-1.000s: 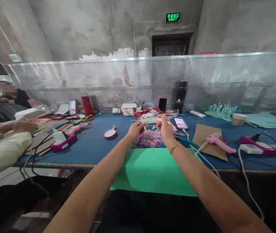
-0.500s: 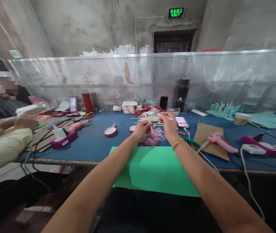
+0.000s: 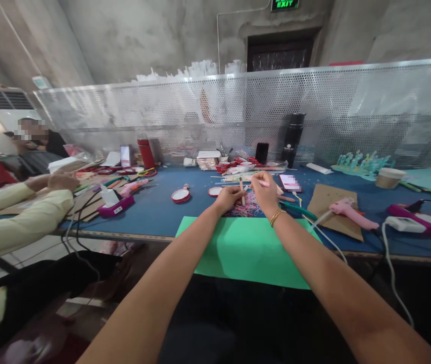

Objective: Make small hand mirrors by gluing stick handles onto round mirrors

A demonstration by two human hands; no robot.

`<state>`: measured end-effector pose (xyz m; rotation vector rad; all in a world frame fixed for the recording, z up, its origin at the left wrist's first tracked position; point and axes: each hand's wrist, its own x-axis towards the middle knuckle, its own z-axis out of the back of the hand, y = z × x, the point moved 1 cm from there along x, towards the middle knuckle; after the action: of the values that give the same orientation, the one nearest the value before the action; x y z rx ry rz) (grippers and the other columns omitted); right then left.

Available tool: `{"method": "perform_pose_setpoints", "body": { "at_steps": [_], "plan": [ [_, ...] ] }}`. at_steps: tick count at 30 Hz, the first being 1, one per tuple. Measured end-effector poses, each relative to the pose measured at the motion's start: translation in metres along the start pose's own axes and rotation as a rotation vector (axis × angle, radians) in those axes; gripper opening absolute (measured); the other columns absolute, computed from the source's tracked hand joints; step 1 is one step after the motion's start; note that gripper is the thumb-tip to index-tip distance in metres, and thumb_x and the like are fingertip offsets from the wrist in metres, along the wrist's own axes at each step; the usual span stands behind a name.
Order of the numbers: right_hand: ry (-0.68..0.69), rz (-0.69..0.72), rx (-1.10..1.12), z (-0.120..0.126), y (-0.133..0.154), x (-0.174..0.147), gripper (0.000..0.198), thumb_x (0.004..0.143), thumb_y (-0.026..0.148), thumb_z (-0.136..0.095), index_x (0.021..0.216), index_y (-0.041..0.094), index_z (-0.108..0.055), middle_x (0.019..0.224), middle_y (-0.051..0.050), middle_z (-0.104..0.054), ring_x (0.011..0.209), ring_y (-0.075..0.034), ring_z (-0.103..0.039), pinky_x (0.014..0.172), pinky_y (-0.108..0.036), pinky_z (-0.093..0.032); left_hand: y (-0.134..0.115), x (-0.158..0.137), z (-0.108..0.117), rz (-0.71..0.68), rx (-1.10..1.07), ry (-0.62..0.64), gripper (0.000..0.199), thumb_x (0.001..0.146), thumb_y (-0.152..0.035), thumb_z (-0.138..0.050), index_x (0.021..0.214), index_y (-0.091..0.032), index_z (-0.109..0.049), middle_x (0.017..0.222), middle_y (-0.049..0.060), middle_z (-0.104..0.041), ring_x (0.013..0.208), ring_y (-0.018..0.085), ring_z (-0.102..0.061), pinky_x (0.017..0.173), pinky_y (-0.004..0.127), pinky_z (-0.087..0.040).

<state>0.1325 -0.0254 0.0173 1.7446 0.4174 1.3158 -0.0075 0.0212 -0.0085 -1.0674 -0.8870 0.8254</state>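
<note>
My left hand (image 3: 229, 198) pinches a narrow wooden stick (image 3: 242, 188), which stands nearly upright with a dark upper end. Close beside it, my right hand (image 3: 267, 194) is closed around a slim pink pen-like tool (image 3: 264, 183) with a pale tip pointing toward the stick. I cannot tell whether the tip touches the stick. Beneath both hands lies a heap of thin pink, purple and blue loops or strands (image 3: 252, 208), partly hidden by the fingers. Green sheet material (image 3: 249, 247) hangs over the table's front edge under my forearms.
Round red-rimmed white pieces (image 3: 181, 195) lie left of my hands. On the right are cardboard (image 3: 323, 202), a pink glue gun (image 3: 351, 215), a purple power strip (image 3: 414, 222) and a paper cup (image 3: 388, 178). A black bottle (image 3: 293, 139) stands behind. A co-worker's sleeves (image 3: 37, 215) reach in at left.
The stick in my left hand has turned more upright. My right hand still holds the pink tool close by. The whole view has shifted, so the scene sits higher and farther right.
</note>
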Motion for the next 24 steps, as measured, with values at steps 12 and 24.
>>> {"method": "perform_pose_setpoints", "body": {
  "at_steps": [12, 24],
  "plan": [
    [0.010, 0.044, -0.107, -0.001, -0.006, -0.005, 0.007, 0.073, 0.029, -0.056, 0.074, 0.023, -0.058, 0.069, 0.000, -0.063, 0.072, -0.020, -0.057, 0.071, -0.032, -0.043, 0.007, 0.002, 0.004, -0.029, 0.025, -0.014, 0.044, 0.061, -0.054, -0.075, 0.061, -0.014, -0.058, 0.054, -0.002, -0.053, 0.050, 0.009, -0.046, 0.050, 0.022, -0.035],
    [0.058, 0.124, -0.115, 0.000, 0.002, -0.008, 0.011, 0.075, 0.030, -0.054, 0.067, 0.023, -0.057, 0.067, 0.001, -0.061, 0.069, -0.018, -0.054, 0.068, -0.030, -0.041, 0.007, 0.004, 0.004, -0.025, -0.027, -0.008, 0.048, 0.057, -0.056, -0.077, 0.064, -0.012, -0.058, 0.055, -0.002, -0.054, 0.049, 0.008, -0.045, 0.050, 0.022, -0.035]
  ]
}}
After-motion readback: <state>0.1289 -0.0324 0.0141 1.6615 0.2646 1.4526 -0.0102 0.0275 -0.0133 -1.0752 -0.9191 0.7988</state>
